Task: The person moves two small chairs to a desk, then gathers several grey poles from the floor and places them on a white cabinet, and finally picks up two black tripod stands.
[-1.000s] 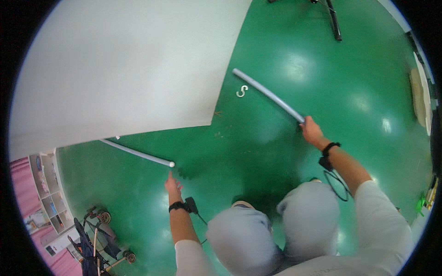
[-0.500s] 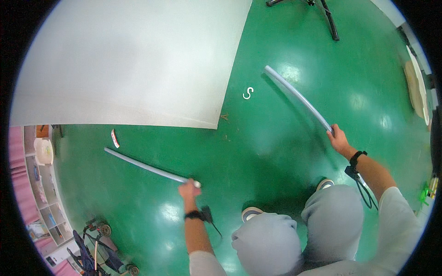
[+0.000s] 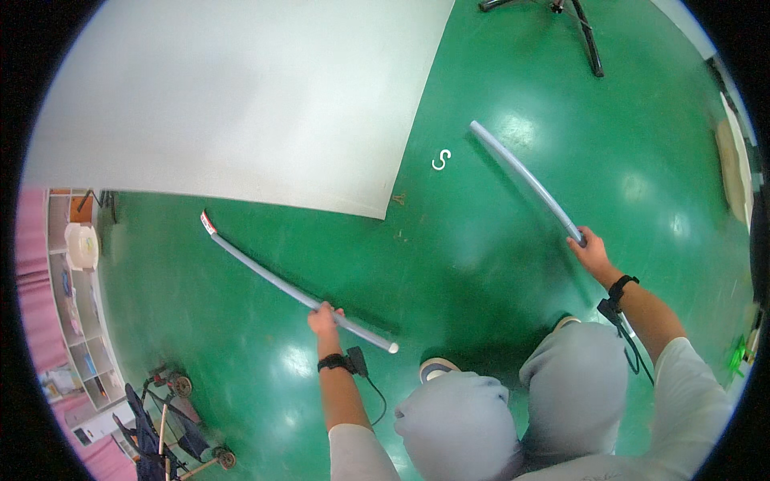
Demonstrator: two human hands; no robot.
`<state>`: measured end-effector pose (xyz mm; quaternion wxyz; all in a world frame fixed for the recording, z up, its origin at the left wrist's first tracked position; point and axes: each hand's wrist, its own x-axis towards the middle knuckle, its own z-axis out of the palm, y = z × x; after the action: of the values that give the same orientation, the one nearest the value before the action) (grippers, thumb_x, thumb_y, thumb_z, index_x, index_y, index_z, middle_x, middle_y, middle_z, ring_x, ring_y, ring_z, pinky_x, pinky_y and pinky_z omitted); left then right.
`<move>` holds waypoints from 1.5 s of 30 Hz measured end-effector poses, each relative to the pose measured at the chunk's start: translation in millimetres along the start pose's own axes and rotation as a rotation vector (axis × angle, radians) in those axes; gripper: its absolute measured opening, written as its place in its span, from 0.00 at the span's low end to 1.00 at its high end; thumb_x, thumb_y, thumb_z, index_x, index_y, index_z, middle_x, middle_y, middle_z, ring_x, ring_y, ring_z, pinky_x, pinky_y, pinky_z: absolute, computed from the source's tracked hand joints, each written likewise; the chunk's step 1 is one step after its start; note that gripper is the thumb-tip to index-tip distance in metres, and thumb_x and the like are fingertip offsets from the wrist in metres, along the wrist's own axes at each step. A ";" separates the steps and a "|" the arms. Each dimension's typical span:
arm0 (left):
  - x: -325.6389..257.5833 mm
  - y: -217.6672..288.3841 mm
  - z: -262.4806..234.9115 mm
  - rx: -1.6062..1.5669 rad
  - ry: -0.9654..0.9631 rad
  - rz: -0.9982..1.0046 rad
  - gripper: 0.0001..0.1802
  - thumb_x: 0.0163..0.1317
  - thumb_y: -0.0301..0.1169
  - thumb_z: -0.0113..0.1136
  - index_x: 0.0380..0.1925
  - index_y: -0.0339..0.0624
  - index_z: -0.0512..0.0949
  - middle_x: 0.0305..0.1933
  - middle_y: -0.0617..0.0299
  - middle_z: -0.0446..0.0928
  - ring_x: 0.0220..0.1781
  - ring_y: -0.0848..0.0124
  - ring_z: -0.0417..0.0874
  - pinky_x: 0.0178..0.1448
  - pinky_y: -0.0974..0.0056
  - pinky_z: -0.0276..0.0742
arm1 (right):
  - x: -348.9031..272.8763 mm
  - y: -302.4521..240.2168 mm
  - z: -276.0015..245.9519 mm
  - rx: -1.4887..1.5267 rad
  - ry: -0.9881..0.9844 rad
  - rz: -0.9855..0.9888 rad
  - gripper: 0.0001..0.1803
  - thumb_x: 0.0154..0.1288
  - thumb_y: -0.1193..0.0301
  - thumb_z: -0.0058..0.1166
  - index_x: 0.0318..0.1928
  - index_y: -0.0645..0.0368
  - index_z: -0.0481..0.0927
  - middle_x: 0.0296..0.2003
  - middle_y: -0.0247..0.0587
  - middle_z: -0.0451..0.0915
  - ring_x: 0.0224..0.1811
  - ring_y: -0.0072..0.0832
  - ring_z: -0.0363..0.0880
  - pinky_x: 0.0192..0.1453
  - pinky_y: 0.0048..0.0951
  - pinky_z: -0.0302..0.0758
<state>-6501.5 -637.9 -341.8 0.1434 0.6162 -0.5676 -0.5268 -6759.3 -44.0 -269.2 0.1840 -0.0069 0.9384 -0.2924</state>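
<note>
Grey tubes, two in number, are held one per hand above a glossy green floor (image 3: 497, 240). Nearest the camera, at 6 o'clock, the person's knees in grey trousers (image 3: 513, 401) fill the lower edge, with one shoe tip (image 3: 437, 370) showing just ahead of them. The left hand (image 3: 322, 319), at about 7 o'clock from picture centre, is closed around the left tube (image 3: 273, 276) near its lower end; a short length with a pale end cap projects past the hand toward 4 o'clock, while the long part runs toward 10 o'clock and ends in a red-and-white tip near the sheet edge. A black wristband with a trailing cable sits on the left wrist. The right hand (image 3: 592, 252), at about 3 o'clock, is closed around the lower end of the right tube (image 3: 525, 178), which extends toward 11 o'clock, clear of the floor as far as can be judged. A black wristband is also worn on the right wrist. Between the two tubes, farther out at 12 o'clock, a small white S-shaped hook (image 3: 440, 159) lies on the floor. A large white sheet (image 3: 241, 96) covers the floor from 10 to 12 o'clock. Black stand legs (image 3: 573, 24) appear at 1 o'clock, a wheeled cart (image 3: 172, 425) at 8 o'clock, and shelving (image 3: 76, 297) at 9 o'clock.
</note>
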 end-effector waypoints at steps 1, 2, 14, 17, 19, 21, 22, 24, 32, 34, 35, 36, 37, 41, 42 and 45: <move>-0.8 15.6 -2.7 0.001 -0.007 0.002 0.16 0.51 0.38 0.56 0.20 0.36 0.68 0.18 0.59 0.68 0.11 0.66 0.71 0.16 0.62 0.69 | 0.6 3.7 -2.1 -0.012 -0.007 -0.020 0.19 0.57 0.59 0.56 0.38 0.63 0.74 0.21 0.47 0.75 0.22 0.36 0.73 0.28 0.37 0.69; -11.8 30.9 4.2 -0.155 0.034 -0.088 0.14 0.52 0.38 0.54 0.21 0.39 0.67 0.19 0.61 0.67 0.11 0.68 0.67 0.16 0.62 0.65 | -1.8 5.3 -17.3 -0.029 0.007 -0.001 0.19 0.57 0.59 0.56 0.38 0.63 0.74 0.21 0.47 0.75 0.22 0.36 0.73 0.28 0.37 0.69; -256.3 153.2 -171.6 0.326 -0.033 -0.310 0.21 0.59 0.44 0.54 0.15 0.45 0.62 0.08 0.67 0.58 0.06 0.72 0.60 0.09 0.65 0.55 | -126.9 -54.1 -172.6 0.121 0.053 0.185 0.16 0.51 0.59 0.57 0.31 0.60 0.77 0.21 0.49 0.77 0.22 0.40 0.75 0.28 0.39 0.71; -329.8 177.2 -228.0 0.554 -0.212 -0.246 0.20 0.60 0.42 0.55 0.18 0.39 0.64 0.10 0.63 0.60 0.08 0.70 0.63 0.11 0.65 0.58 | -170.2 -98.6 -250.6 0.159 0.040 0.156 0.17 0.51 0.58 0.57 0.31 0.61 0.77 0.22 0.49 0.77 0.23 0.41 0.76 0.29 0.39 0.72; -378.8 198.6 -243.1 0.508 -0.225 -0.405 0.23 0.59 0.43 0.56 0.12 0.41 0.65 0.09 0.59 0.64 0.07 0.67 0.66 0.10 0.60 0.60 | -199.0 -112.0 -302.5 0.153 0.064 0.210 0.17 0.51 0.58 0.57 0.30 0.61 0.77 0.22 0.49 0.77 0.24 0.42 0.77 0.30 0.39 0.73; -397.2 191.0 -302.1 0.870 -0.499 -0.227 0.18 0.61 0.43 0.49 0.26 0.37 0.72 0.23 0.55 0.72 0.23 0.65 0.74 0.25 0.58 0.69 | -225.9 -143.5 -356.1 0.159 0.095 0.208 0.17 0.51 0.58 0.57 0.30 0.61 0.77 0.22 0.50 0.77 0.25 0.43 0.77 0.31 0.39 0.73; -421.0 212.7 -316.7 1.129 -0.704 -0.038 0.21 0.64 0.42 0.42 0.38 0.36 0.77 0.36 0.50 0.79 0.38 0.65 0.80 0.39 0.56 0.77 | -244.6 -158.0 -386.2 0.152 0.102 0.240 0.17 0.50 0.59 0.57 0.30 0.61 0.77 0.22 0.50 0.77 0.26 0.44 0.77 0.31 0.39 0.73; -461.1 255.9 -327.9 1.227 -0.783 0.210 0.21 0.63 0.43 0.43 0.37 0.35 0.77 0.35 0.48 0.78 0.37 0.60 0.79 0.38 0.54 0.75 | -274.4 -184.7 -442.5 0.164 0.174 0.200 0.17 0.50 0.59 0.57 0.30 0.61 0.78 0.23 0.50 0.77 0.26 0.44 0.77 0.32 0.40 0.73; -512.2 403.5 -261.9 1.078 -0.885 0.725 0.27 0.61 0.50 0.48 0.33 0.32 0.75 0.32 0.39 0.75 0.36 0.44 0.76 0.36 0.44 0.68 | -381.9 -269.3 -576.4 0.268 0.462 0.204 0.17 0.50 0.57 0.58 0.31 0.59 0.78 0.25 0.49 0.78 0.28 0.43 0.78 0.35 0.40 0.73; -547.3 468.2 -204.4 1.061 -1.015 0.678 0.29 0.59 0.54 0.50 0.39 0.35 0.74 0.38 0.37 0.75 0.41 0.43 0.76 0.42 0.44 0.69 | -396.3 -289.6 -599.3 0.312 0.532 0.230 0.18 0.50 0.56 0.58 0.30 0.60 0.77 0.25 0.48 0.78 0.28 0.41 0.77 0.33 0.38 0.72; -563.8 502.7 -175.6 1.055 -1.106 0.705 0.30 0.57 0.55 0.51 0.43 0.37 0.74 0.43 0.36 0.74 0.46 0.43 0.75 0.47 0.45 0.70 | -391.8 -292.8 -611.2 0.320 0.574 0.203 0.18 0.51 0.57 0.59 0.31 0.60 0.77 0.24 0.46 0.77 0.27 0.38 0.76 0.32 0.36 0.72; -558.3 501.4 -146.0 0.841 -0.958 1.124 0.24 0.57 0.45 0.58 0.15 0.36 0.68 0.10 0.59 0.67 0.08 0.65 0.69 0.12 0.59 0.64 | -395.4 -301.4 -614.9 0.326 0.584 0.173 0.18 0.51 0.57 0.59 0.31 0.60 0.77 0.23 0.43 0.76 0.25 0.35 0.75 0.30 0.34 0.71; -549.1 507.5 -114.3 0.985 -0.938 0.762 0.30 0.51 0.51 0.60 0.25 0.26 0.76 0.18 0.45 0.74 0.20 0.56 0.79 0.29 0.57 0.74 | -392.5 -307.0 -624.7 0.397 0.601 0.134 0.18 0.51 0.57 0.59 0.30 0.61 0.76 0.22 0.44 0.75 0.24 0.34 0.74 0.30 0.35 0.70; -679.2 605.4 -27.9 0.710 -1.204 0.676 0.22 0.60 0.44 0.57 0.21 0.34 0.69 0.09 0.61 0.65 0.06 0.70 0.68 0.11 0.64 0.62 | -407.2 -297.5 -660.1 0.542 0.761 0.199 0.19 0.53 0.57 0.58 0.28 0.62 0.74 0.20 0.42 0.73 0.23 0.29 0.72 0.28 0.34 0.68; -689.7 595.3 -15.5 0.663 -1.257 0.657 0.20 0.60 0.43 0.56 0.22 0.35 0.69 0.09 0.62 0.65 0.07 0.71 0.67 0.11 0.65 0.62 | -414.3 -290.7 -647.3 0.626 0.814 0.175 0.18 0.54 0.58 0.58 0.28 0.62 0.74 0.19 0.39 0.72 0.22 0.26 0.71 0.27 0.32 0.68; -749.8 585.2 5.6 0.550 -1.408 0.637 0.18 0.62 0.41 0.54 0.25 0.36 0.69 0.11 0.63 0.66 0.08 0.73 0.67 0.12 0.66 0.63 | -438.7 -286.9 -639.6 0.822 0.886 0.170 0.15 0.56 0.61 0.57 0.30 0.60 0.73 0.19 0.34 0.71 0.21 0.22 0.70 0.25 0.28 0.67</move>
<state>-6677.5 -181.8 474.1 -0.2598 -0.0365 -0.7813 -0.5663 -6601.0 120.5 525.5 -0.2135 0.2620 0.7331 -0.5902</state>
